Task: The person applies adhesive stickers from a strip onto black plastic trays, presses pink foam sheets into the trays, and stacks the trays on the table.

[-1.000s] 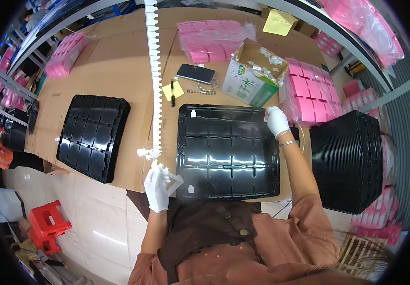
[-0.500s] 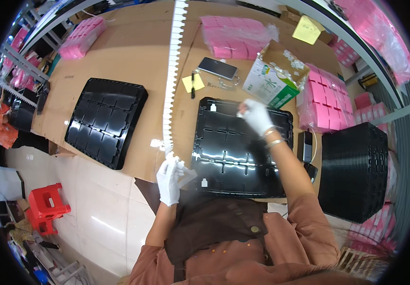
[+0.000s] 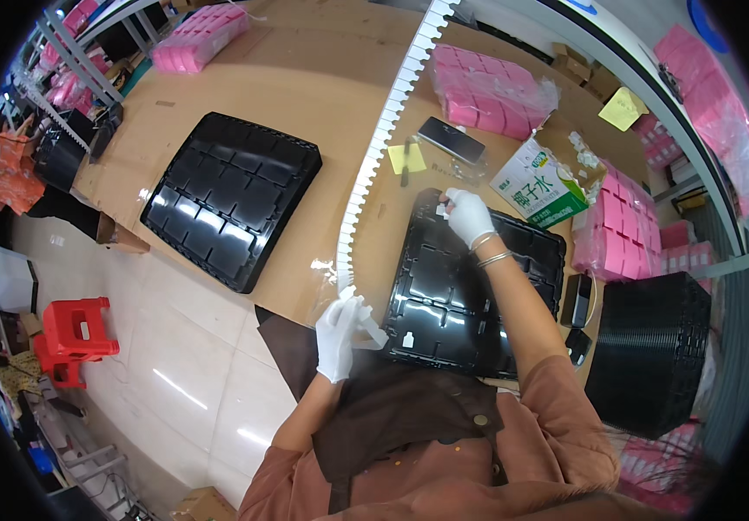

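My left hand (image 3: 337, 337), in a white glove, is closed on the lower end of a long white strip (image 3: 372, 156) with a notched, toothed edge. The strip runs up the table to the far edge, and its loose tail (image 3: 372, 333) hangs beside my fingers. A black plastic tray (image 3: 431, 278) with shallow compartments lies in front of me. Over its far left corner my right hand (image 3: 470, 217), also gloved, has its fingers pinched. A small white tab (image 3: 441, 209) shows at those fingertips; whether they hold anything is unclear. Another white tab (image 3: 408, 339) sits in the near left corner.
A second black tray (image 3: 231, 200) lies at the left. Beyond the near tray are a yellow note with a pen (image 3: 405, 161), a phone (image 3: 452, 141), a green-white carton (image 3: 537, 184) and pink wrapped packs (image 3: 487, 91). Stacked black trays (image 3: 648, 356) stand at right; a red stool (image 3: 79, 330) at left.
My right hand has moved left across the tray to the tab at its far left corner. My left hand keeps hold of the strip. The whole view has turned and shifted.
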A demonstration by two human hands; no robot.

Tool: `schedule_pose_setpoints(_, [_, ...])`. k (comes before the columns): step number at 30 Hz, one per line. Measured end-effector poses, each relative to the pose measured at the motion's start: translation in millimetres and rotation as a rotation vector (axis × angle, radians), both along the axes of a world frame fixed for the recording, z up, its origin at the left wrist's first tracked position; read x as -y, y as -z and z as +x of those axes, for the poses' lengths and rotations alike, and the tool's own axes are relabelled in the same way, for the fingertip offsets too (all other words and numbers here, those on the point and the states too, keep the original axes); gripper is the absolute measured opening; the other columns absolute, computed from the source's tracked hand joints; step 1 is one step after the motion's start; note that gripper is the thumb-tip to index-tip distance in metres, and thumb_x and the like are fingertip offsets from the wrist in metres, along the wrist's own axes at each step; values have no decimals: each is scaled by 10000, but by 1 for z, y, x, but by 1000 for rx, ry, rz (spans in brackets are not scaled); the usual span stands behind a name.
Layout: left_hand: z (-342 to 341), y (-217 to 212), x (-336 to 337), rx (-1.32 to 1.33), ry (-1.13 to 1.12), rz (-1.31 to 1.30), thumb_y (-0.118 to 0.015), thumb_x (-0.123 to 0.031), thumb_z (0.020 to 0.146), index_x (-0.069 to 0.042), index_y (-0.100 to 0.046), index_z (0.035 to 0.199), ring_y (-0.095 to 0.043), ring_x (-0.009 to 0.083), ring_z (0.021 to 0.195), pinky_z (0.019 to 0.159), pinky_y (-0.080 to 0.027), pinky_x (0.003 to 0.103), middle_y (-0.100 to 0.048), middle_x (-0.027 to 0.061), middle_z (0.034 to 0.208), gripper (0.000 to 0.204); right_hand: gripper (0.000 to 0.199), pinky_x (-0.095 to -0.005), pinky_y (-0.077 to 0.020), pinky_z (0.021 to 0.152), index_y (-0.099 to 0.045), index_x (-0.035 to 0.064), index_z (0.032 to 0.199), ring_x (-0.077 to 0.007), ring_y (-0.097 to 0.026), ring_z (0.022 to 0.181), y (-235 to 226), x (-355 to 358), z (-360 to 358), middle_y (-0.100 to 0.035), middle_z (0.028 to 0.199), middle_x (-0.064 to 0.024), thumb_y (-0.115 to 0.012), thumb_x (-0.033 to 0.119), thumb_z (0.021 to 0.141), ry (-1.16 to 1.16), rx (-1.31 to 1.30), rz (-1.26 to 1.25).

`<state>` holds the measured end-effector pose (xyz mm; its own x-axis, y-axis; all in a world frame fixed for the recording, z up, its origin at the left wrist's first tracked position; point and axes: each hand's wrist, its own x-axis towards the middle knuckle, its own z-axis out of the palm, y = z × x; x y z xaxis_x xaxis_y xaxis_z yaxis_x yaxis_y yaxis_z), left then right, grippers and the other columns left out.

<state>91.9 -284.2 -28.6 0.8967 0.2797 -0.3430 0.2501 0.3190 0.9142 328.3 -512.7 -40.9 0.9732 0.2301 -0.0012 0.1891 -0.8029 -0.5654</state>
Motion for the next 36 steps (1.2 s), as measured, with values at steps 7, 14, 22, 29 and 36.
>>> schedule_pose_setpoints(7, [7,-1,-4,9,17,16,-546,-243,960,33,-634,1050,-644,136,864,712,-492,240,-649,69,927,304,94,-427,-503,736,-635,47,865,-357,-641,809,4,-4,1,-651,786,-167,-627,83,778,-63,98,-262])
schedule_pose_setpoints(14, [0,9,-5,19,-26,-25,-538,-227,963,27,-638,1050,-645,135,862,709,-488,236,-649,67,925,286,67,-443,-504,721,-613,46,807,-364,-641,808,1,-7,-1,-657,808,-182,-639,96,772,-38,96,-190])
schedule_pose_setpoints(22, [2,3,-1,15,-45,-21,-550,-259,966,23,-628,1034,-591,79,779,651,-441,200,-634,43,888,300,52,-442,-509,687,-616,46,807,-365,-635,778,19,-15,-10,-638,773,-184,-614,82,769,67,267,-167])
schedule_pose_setpoints(29, [0,6,-5,-18,-37,-1,-545,-246,967,24,-627,1029,-570,66,761,645,-424,194,-635,36,881,289,68,-360,-491,625,-573,-3,718,-284,-621,669,19,0,-20,-615,710,-162,-547,-41,768,158,251,273])
schedule_pose_setpoints(36, [3,1,-23,29,-36,75,-567,-197,948,33,-637,1038,-634,117,848,707,-474,228,-650,60,901,256,87,-312,-528,616,-579,-10,742,-160,-610,656,-24,-17,-164,-580,683,-57,-560,-64,808,-10,-472,541])
